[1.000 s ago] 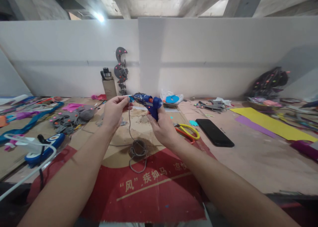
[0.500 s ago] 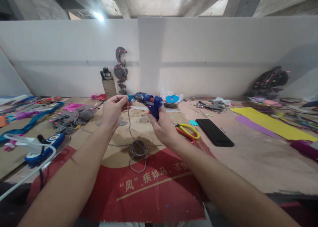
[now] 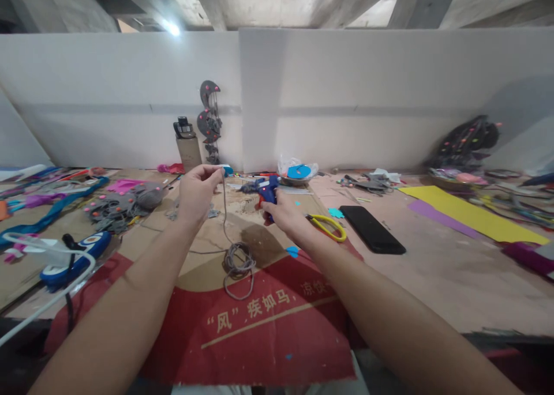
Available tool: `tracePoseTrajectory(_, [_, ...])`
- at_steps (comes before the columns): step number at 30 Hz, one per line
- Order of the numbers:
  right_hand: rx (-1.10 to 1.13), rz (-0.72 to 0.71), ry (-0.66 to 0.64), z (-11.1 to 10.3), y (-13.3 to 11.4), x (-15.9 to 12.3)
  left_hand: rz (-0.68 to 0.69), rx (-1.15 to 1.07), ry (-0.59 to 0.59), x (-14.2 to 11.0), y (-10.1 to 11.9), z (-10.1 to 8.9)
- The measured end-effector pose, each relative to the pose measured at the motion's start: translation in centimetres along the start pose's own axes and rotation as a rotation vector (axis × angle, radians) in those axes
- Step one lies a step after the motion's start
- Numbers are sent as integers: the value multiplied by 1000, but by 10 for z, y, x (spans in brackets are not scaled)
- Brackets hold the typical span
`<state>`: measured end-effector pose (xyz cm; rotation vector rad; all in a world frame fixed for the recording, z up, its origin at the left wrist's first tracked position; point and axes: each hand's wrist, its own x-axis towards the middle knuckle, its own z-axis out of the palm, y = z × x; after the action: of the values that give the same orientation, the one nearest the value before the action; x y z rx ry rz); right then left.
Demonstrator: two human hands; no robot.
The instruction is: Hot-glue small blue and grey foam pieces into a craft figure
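Left hand: thumb and forefinger pinch a blue piece above the far part of the cardboard. Cord hangs from these fingers to a loose coil lying between the forearms. Right hand: fingers closed around the handle of the glue gun; nozzle directed left, apart from the blue piece.

Surroundings, right: a yellow handle lies just beside the right forearm, next to the phone. A blue scrap lies on the cardboard, near the same forearm. Beyond the gun stands a bowl bearing a blue disc. A yellow sheet overlaps a purple strip farther right.

Surroundings, left: pinned grey pieces and a power strip lie outside the left forearm; a white cable crosses the corner. An upright bottle stands behind the left hand.

Markings: the cardboard reads “风”, 疾如马, 凉; the line continues toward the right forearm, where its end is unclear. The bottle's print is illegible.
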<state>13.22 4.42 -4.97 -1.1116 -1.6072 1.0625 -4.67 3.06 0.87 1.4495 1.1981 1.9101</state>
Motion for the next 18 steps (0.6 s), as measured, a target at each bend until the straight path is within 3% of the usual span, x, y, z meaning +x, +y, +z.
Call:
tracePoseTrajectory(3, [-323,16,-33,-5,9,4,145,229,-22,-8,4,2])
tracePoseTrajectory(6, [-661,-112,65,-12,9,1,292,378,-57,-16,9,5])
tracePoseTrajectory(8, [-717,-188,174,-14,3,-3,403,439,-89,-20,11,7])
tracePoseTrajectory(11, [-541,-335,295,-11,-14,-9,524,504,-145,-24,13,10])
tracePoseTrajectory(14, [-53,-375,168,0,-31,-14,600,550,-199,-28,12,12])
tracePoseTrajectory(18, [380,-235,29,15,-39,-19,621,585,-214,-30,11,15])
